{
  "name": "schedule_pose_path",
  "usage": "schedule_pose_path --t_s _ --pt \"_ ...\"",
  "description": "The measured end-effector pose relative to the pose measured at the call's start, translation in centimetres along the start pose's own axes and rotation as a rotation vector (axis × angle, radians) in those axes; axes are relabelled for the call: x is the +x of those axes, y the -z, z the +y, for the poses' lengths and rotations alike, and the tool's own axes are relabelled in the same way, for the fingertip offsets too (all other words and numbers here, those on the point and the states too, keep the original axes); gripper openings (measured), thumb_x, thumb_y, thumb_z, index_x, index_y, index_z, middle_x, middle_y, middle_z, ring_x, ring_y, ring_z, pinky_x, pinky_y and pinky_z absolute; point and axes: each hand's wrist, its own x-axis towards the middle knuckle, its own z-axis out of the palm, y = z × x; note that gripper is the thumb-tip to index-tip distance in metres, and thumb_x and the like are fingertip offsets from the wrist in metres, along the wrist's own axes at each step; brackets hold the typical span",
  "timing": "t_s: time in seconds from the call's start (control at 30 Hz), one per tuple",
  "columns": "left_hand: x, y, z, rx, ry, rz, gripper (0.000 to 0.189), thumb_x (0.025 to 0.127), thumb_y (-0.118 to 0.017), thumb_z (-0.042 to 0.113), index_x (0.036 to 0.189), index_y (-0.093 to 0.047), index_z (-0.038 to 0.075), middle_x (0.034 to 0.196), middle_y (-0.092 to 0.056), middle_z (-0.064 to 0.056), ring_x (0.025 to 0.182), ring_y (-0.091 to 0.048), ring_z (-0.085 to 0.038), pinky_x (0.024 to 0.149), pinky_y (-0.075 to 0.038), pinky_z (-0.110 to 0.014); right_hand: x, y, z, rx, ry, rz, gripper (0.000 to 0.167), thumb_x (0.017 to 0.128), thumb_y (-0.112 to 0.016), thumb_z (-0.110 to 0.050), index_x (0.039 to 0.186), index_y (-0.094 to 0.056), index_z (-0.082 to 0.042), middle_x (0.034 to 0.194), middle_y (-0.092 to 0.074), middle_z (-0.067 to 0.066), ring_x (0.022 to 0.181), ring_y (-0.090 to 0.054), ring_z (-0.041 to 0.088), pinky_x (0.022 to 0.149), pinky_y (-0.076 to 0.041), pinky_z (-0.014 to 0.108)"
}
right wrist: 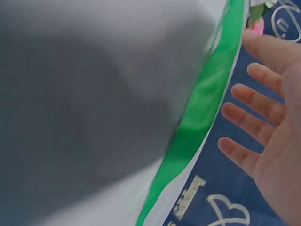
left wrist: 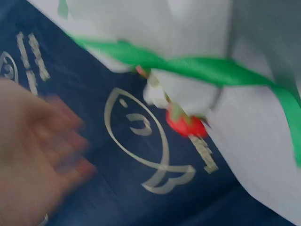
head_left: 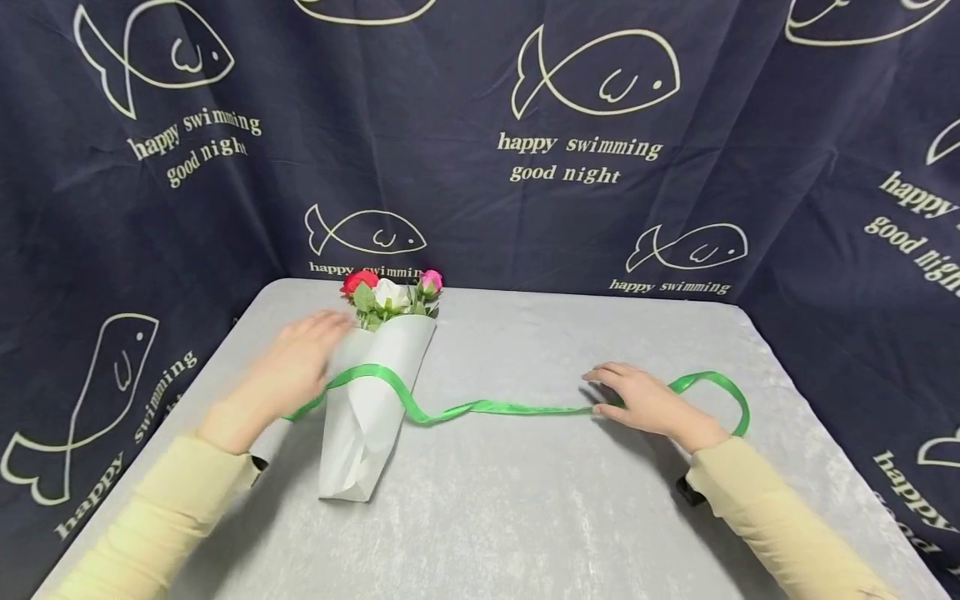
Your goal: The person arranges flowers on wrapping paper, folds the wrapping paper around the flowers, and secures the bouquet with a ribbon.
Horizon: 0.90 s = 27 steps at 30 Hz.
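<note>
A bouquet of red, white and pink flowers (head_left: 392, 295), wrapped in white paper (head_left: 367, 417), lies left of centre on the table. Across the wrap runs a long green ribbon (head_left: 510, 407), its right end curling on the tabletop. My left hand (head_left: 300, 354), blurred, hovers at the bouquet's left side near the flowers, fingers stretched out and holding nothing. Over the ribbon's right part is my right hand (head_left: 637, 398); in the right wrist view its spread fingers (right wrist: 256, 127) are straight and grip nothing. Whether it touches the ribbon cannot be told.
A pale grey cloth covers the table (head_left: 525, 517). Dark blue curtains (head_left: 465, 183) printed with fish and lettering hang behind it and along both sides. The bouquet's flower heads lie close to the table's back edge.
</note>
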Motion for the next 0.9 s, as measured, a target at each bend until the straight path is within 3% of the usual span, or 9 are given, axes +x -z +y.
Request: schedule_pose_path --t_s 0.03,0.1,0.13,0.2,0.3,0.47,0.7,0.9 --pt "0.4 -0.2 1.0 -0.013 -0.091 0.025 0.047 0.088 -0.057 0.008 0.133 -0.049 0.0 0.139 -0.047 -0.019 0.133 -0.035 -0.039 0.108 -0.026 -0.056 0.4 0.1 -0.4 0.006 0.01 0.005 0.045 0.084 -0.071 -0.026 0.122 -0.06 -0.005 0.121 -0.06 0.013 0.114 -0.055 0.032 0.095 -0.044 0.049" --pt "0.8 -0.9 3.1 -0.043 -0.249 0.014 0.034 0.095 -0.053 0.021 0.125 -0.059 0.005 0.135 -0.053 -0.013 0.134 -0.037 -0.035 0.11 -0.025 -0.054 1.0 0.2 -1.1 0.024 0.027 0.016 0.039 0.086 -0.068 -0.023 0.12 -0.061 -0.005 0.119 -0.061 0.012 0.113 -0.056 0.031 0.095 -0.044 0.049" --pt "0.8 -1.2 4.1 -0.058 -0.304 -0.012 0.032 0.096 -0.052 0.026 0.12 -0.063 0.007 0.132 -0.056 -0.012 0.133 -0.038 -0.034 0.11 -0.025 -0.054 1.3 0.2 -1.4 0.034 0.038 0.023 0.036 0.087 -0.067 -0.022 0.118 -0.062 -0.004 0.117 -0.062 0.012 0.112 -0.057 0.031 0.095 -0.044 0.049" --pt "0.7 -1.8 5.5 -0.036 -0.356 -0.057 0.032 0.098 -0.049 0.034 0.108 -0.069 0.011 0.124 -0.062 -0.008 0.131 -0.042 -0.032 0.109 -0.026 -0.054 1.8 0.1 -2.1 0.046 0.05 0.032 0.032 0.088 -0.066 -0.02 0.116 -0.064 -0.005 0.116 -0.063 0.011 0.111 -0.057 0.03 0.095 -0.045 0.048" --pt "0.1 -2.4 6.1 0.044 -0.328 -0.053 0.031 0.095 -0.051 0.039 0.094 -0.072 0.016 0.11 -0.067 -0.003 0.125 -0.048 -0.029 0.108 -0.028 -0.052 2.3 -0.2 -2.9 0.06 0.072 0.041 0.028 0.089 -0.065 -0.018 0.113 -0.065 -0.006 0.114 -0.063 0.01 0.111 -0.058 0.029 0.095 -0.045 0.047" --pt "-1.0 -2.8 4.9 0.135 -0.247 -0.002 0.034 0.091 -0.056 0.045 0.091 -0.072 0.015 0.098 -0.069 0.001 0.118 -0.053 -0.028 0.107 -0.031 -0.05 3.4 -0.9 -4.3 0.078 0.118 0.043 0.026 0.089 -0.064 -0.016 0.113 -0.065 -0.007 0.113 -0.063 0.008 0.109 -0.059 0.026 0.094 -0.047 0.043" --pt "-2.1 -2.8 3.7 0.165 -0.165 -0.032 0.047 0.083 -0.062 0.054 0.093 -0.071 0.009 0.105 -0.068 -0.007 0.115 -0.054 -0.031 0.105 -0.033 -0.051 5.7 -1.2 -6.9 0.124 0.147 0.022 0.026 0.09 -0.062 -0.017 0.115 -0.064 -0.01 0.115 -0.062 0.003 0.112 -0.057 0.022 0.094 -0.047 0.04" --pt "-2.4 -3.4 2.6 0.201 -0.18 -0.062 0.055 0.069 -0.073 0.057 0.094 -0.068 0.008 0.102 -0.067 -0.007 0.112 -0.055 -0.032 0.102 -0.036 -0.051 8.3 -1.3 -9.1 0.174 0.135 0.012 0.027 0.093 -0.058 -0.021 0.118 -0.062 -0.012 0.119 -0.061 0.001 0.116 -0.055 0.019 0.097 -0.046 0.038"
